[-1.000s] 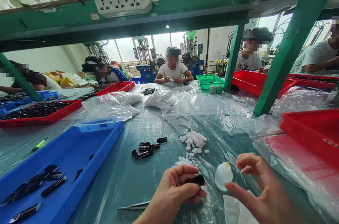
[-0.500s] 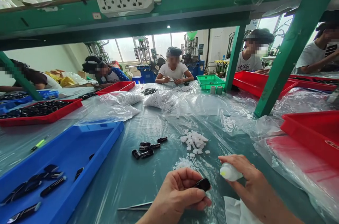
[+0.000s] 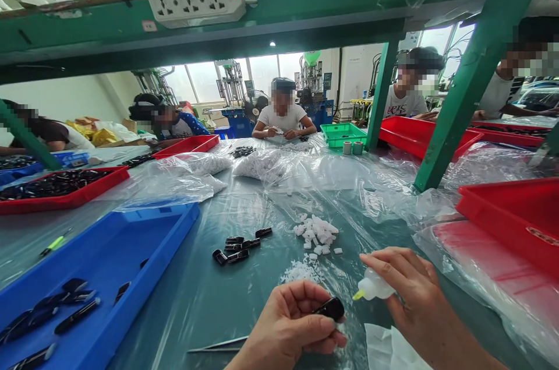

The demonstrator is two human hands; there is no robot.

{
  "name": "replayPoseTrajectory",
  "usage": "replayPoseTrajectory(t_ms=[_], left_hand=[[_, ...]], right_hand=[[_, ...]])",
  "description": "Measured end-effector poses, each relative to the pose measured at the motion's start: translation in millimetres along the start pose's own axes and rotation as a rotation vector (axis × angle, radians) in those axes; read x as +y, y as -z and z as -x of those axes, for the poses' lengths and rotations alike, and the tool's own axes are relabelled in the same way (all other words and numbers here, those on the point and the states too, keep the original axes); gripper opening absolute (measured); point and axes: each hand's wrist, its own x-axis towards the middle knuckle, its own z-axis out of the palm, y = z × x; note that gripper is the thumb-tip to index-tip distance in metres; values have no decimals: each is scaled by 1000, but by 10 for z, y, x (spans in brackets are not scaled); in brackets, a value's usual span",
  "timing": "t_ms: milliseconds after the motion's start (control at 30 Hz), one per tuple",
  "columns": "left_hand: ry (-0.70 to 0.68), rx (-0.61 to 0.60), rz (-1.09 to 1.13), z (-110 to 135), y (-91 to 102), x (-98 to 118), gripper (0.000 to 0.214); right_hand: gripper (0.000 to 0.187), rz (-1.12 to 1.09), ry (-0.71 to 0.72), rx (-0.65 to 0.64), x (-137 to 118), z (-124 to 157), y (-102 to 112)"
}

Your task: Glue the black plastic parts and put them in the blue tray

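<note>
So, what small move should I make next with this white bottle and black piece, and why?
Probably bring the white plastic squeeze bottle's yellow tip closer to the glossy black piece: your right hand tilts it that way, and your left hand holds the piece.

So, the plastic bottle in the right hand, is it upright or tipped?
Tipped: the white squeeze bottle in the right hand lies sideways, its yellow tip angled down.

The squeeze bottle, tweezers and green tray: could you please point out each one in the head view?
Squeeze bottle (image 3: 373,286), head view, on its white body.
Tweezers (image 3: 216,348), head view, on the metal shaft.
Green tray (image 3: 338,140), head view, on its front wall.
</note>
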Motion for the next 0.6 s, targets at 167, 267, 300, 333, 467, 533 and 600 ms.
replayPoseTrajectory(t_ms=[167,267,300,333,467,533,600], left_hand=[[6,-8,-5,-10,20,-35,36],[2,-7,-7,-17,16,-49,36],[2,-4,-9,-19,13,-54,36],[3,-2,-10,-21,11,-58,36],[7,4,-19,-17,-5,-65,37],[15,13,-29,-10,-15,-58,37],[24,20,-42,-4,-22,-50,37]], right_hand=[[57,13,16,-24,26,13,-5],[54,-13,-6,-6,1,11,0],[52,-27,-19,6,-18,6,3],[52,-41,-35,22,-40,1,6],[48,-64,-88,98,-113,-25,18],[47,-41,-64,113,-117,-36,32],[46,-11,-23,110,-104,-45,52]])
